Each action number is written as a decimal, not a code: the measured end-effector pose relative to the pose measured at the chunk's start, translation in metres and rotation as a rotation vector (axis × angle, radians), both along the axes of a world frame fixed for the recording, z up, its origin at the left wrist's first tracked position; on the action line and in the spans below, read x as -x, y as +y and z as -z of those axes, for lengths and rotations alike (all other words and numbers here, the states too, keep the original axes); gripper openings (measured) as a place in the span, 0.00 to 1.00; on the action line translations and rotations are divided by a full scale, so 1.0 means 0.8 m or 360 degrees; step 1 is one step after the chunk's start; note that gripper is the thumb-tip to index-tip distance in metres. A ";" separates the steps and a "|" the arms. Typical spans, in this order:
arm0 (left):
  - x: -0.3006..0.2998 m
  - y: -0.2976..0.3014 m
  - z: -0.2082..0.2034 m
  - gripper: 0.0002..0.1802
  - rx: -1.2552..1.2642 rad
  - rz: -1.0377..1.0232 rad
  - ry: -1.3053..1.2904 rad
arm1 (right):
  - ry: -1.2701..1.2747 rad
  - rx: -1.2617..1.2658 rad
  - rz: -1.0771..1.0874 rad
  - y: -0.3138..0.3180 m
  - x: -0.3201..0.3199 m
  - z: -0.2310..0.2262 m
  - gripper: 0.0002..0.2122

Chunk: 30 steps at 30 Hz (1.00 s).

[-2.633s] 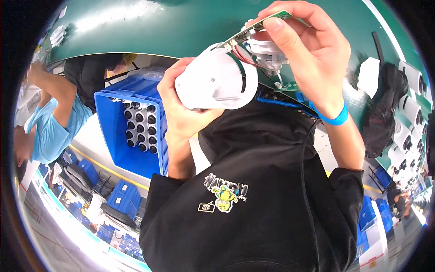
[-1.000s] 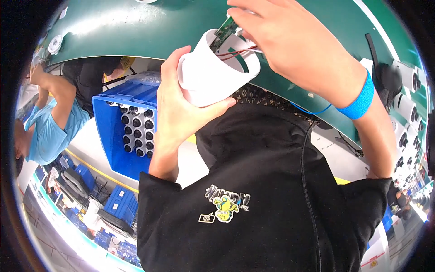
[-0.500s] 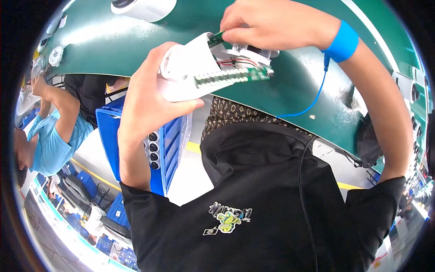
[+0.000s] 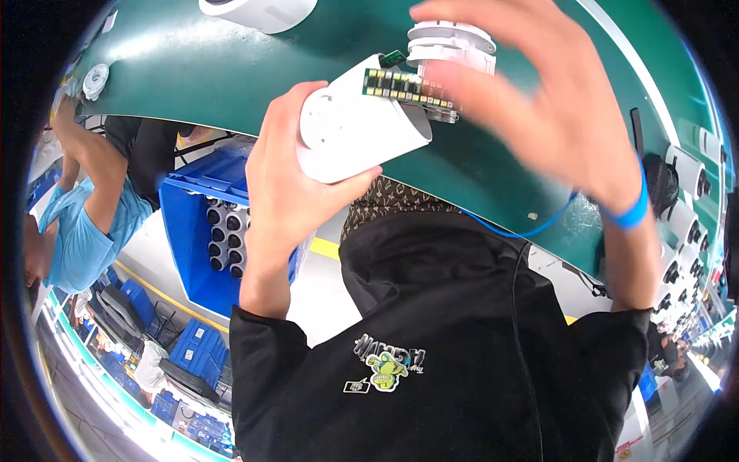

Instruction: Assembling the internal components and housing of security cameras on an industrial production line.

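Left hand is clasping white shell above edge of table, right hand is curling round plastic ring part, hold unclear, seemingly fitting circuit board, next move probably needing careful alignment

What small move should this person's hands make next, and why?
Perhaps the right hand should ease the green board with pale squares toward the open end of the white shell: the left hand holds the shell, while that board appears to lie outside it, near the round white part.
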<state>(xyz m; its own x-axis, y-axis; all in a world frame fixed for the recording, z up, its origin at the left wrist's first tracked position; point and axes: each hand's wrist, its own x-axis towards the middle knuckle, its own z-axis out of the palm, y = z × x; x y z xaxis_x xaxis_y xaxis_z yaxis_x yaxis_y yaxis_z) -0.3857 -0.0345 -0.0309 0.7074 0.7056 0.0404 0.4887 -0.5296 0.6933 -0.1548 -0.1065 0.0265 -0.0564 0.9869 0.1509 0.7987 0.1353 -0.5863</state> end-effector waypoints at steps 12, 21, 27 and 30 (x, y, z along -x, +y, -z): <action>-0.013 -0.029 0.019 0.43 -0.0317 0.0023 -0.0213 | 0.0218 -0.0326 0.0145 -0.046 0.017 0.048 0.24; -0.011 -0.045 0.041 0.48 -0.0417 0.0107 -0.0329 | 0.0512 -0.0046 0.0525 -0.072 0.020 0.038 0.14; -0.015 -0.048 0.055 0.42 -0.0619 0.0096 -0.0592 | 0.1466 -0.0086 0.0770 -0.103 0.040 0.055 0.07; -0.014 -0.045 0.049 0.42 -0.0623 0.0168 -0.0534 | 0.2056 -0.0221 0.0875 -0.112 0.046 0.069 0.07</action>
<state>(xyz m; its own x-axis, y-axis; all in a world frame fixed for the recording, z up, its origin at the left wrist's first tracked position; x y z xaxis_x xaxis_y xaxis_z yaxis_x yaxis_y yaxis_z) -0.3746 -0.0709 -0.0699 0.6769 0.5178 0.5232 0.2038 -0.8148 0.5427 -0.1914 -0.1963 -0.0287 0.5765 0.8105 -0.1037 -0.3147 0.1031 -0.9436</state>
